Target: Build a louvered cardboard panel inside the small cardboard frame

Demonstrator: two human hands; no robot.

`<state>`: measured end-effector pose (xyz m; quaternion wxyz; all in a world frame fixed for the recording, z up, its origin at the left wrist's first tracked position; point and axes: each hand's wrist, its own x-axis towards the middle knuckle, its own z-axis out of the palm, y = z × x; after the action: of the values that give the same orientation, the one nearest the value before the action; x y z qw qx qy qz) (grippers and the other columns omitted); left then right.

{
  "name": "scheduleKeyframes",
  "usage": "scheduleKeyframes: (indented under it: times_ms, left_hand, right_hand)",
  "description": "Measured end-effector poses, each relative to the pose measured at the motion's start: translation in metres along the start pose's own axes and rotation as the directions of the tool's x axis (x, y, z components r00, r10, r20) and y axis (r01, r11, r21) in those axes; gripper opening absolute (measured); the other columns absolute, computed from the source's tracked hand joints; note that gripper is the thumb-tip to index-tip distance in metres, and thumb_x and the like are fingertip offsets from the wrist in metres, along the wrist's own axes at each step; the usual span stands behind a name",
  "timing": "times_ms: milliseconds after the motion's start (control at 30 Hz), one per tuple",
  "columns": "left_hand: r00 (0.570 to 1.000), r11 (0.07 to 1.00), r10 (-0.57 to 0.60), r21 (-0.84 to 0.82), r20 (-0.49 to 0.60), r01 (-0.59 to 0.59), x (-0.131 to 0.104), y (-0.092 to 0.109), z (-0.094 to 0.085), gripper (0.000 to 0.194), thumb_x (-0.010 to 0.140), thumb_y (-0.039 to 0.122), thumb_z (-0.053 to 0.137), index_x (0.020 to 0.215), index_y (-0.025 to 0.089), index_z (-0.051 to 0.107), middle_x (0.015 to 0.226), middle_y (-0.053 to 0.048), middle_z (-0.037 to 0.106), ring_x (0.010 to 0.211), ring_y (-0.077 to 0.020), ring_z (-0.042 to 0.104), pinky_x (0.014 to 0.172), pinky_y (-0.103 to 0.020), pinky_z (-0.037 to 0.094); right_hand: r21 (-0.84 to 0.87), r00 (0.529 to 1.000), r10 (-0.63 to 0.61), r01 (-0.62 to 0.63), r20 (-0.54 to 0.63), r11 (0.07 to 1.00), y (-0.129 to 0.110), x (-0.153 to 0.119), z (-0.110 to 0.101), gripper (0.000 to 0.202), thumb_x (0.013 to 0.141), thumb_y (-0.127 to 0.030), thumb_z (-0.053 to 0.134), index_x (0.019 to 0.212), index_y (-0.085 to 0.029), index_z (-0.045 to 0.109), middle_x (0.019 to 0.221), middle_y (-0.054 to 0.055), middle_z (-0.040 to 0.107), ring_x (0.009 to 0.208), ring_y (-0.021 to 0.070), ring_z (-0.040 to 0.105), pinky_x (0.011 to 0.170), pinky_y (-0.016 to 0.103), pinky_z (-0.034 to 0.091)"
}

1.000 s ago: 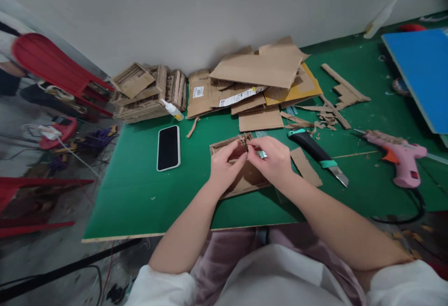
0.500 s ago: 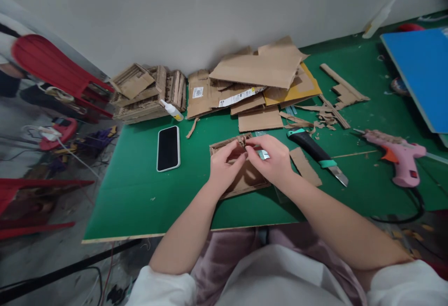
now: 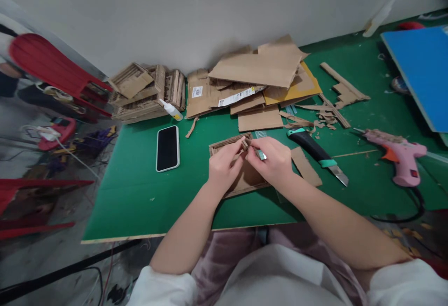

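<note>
My left hand (image 3: 224, 165) and my right hand (image 3: 272, 159) meet over a shallow cardboard tray (image 3: 249, 180) with raised edges. Between their fingertips is a small cardboard piece (image 3: 245, 143), pinched from both sides. A small shiny strip (image 3: 262, 155) shows by my right fingers; whether they grip it I cannot tell. Under and behind the right hand lies a clear ruler (image 3: 260, 134), partly hidden. To the right rest a flat cardboard strip (image 3: 306, 166) and a utility knife (image 3: 317, 154) with its blade out.
A phone (image 3: 167, 148) lies on the green table (image 3: 140, 208) at left. Behind are stacked cardboard trays (image 3: 140, 96), a glue bottle (image 3: 172, 110) and cardboard sheets (image 3: 255, 68). At right are a pink glue gun (image 3: 402, 154) and a blue board (image 3: 420, 73). A person stands at far left.
The small cardboard piece has turned between my fingertips. My right hand has shifted slightly and its fingers have curled more. The tray and tools stay where they were.
</note>
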<state>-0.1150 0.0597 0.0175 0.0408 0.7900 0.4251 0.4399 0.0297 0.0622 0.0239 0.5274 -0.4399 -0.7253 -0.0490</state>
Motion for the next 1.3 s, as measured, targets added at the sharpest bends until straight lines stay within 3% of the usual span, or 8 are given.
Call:
scheduleKeyframes:
  times_ms: [300, 533, 733, 900, 1300]
  left_hand:
    - [0.988, 0.973, -0.156, -0.174, 0.011, 0.155, -0.0002, 0.0034, 0.0024, 0.027, 0.08, 0.02, 0.058, 0.106, 0.018, 0.061, 0.092, -0.003, 0.069, 0.076, -0.0113, 0.065, 0.072, -0.021, 0.055]
    - [0.999, 0.995, -0.05, -0.092, -0.007, 0.049, -0.0004, -0.0001, 0.001, 0.031, 0.081, 0.016, 0.057, 0.112, 0.019, 0.058, 0.099, -0.004, 0.068, 0.085, -0.0121, 0.064, 0.078, -0.022, 0.052]
    - [0.999, 0.999, 0.037, -0.015, 0.008, -0.037, 0.0003, -0.0011, -0.0005, 0.033, 0.083, 0.014, 0.052, 0.115, 0.019, 0.056, 0.101, -0.005, 0.067, 0.088, -0.0121, 0.063, 0.079, -0.021, 0.05]
    - [0.999, 0.998, 0.043, -0.036, 0.012, -0.043, 0.0014, 0.0005, -0.0014, 0.033, 0.083, 0.011, 0.051, 0.115, 0.018, 0.056, 0.099, -0.004, 0.068, 0.087, -0.0114, 0.063, 0.079, -0.022, 0.051]
    - [1.0, 0.998, 0.02, -0.053, 0.01, -0.019, 0.0007, 0.002, 0.0001, 0.03, 0.082, 0.015, 0.054, 0.112, 0.019, 0.058, 0.097, -0.003, 0.068, 0.084, -0.0107, 0.064, 0.078, -0.021, 0.051]
  right_hand:
    - [0.138, 0.997, 0.078, -0.081, 0.028, 0.987, -0.0025, 0.0063, -0.0034, 0.008, 0.075, -0.01, 0.054, 0.075, -0.017, 0.058, 0.069, 0.003, 0.066, 0.066, 0.0135, 0.061, 0.064, 0.025, 0.051]
    - [0.114, 0.999, 0.029, -0.032, 0.024, 0.993, -0.0027, 0.0036, -0.0036, 0.013, 0.075, -0.01, 0.056, 0.084, -0.018, 0.06, 0.077, 0.003, 0.069, 0.071, 0.0131, 0.063, 0.067, 0.024, 0.052]
    - [0.051, 0.999, -0.009, 0.006, 0.046, 0.999, 0.0007, 0.0003, -0.0035, 0.011, 0.075, -0.011, 0.056, 0.082, -0.019, 0.06, 0.074, 0.001, 0.069, 0.068, 0.0124, 0.063, 0.065, 0.024, 0.051]
    - [0.029, 1.0, -0.008, 0.008, 0.005, 1.0, 0.0001, 0.0009, -0.0025, 0.011, 0.074, -0.011, 0.057, 0.081, -0.018, 0.059, 0.07, 0.001, 0.068, 0.066, 0.0126, 0.063, 0.062, 0.023, 0.05]
    - [0.014, 0.997, 0.062, -0.062, 0.037, 0.998, -0.0033, 0.0057, -0.0031, 0.009, 0.07, -0.01, 0.052, 0.073, -0.018, 0.057, 0.064, 0.0, 0.064, 0.062, 0.0128, 0.06, 0.058, 0.023, 0.049]
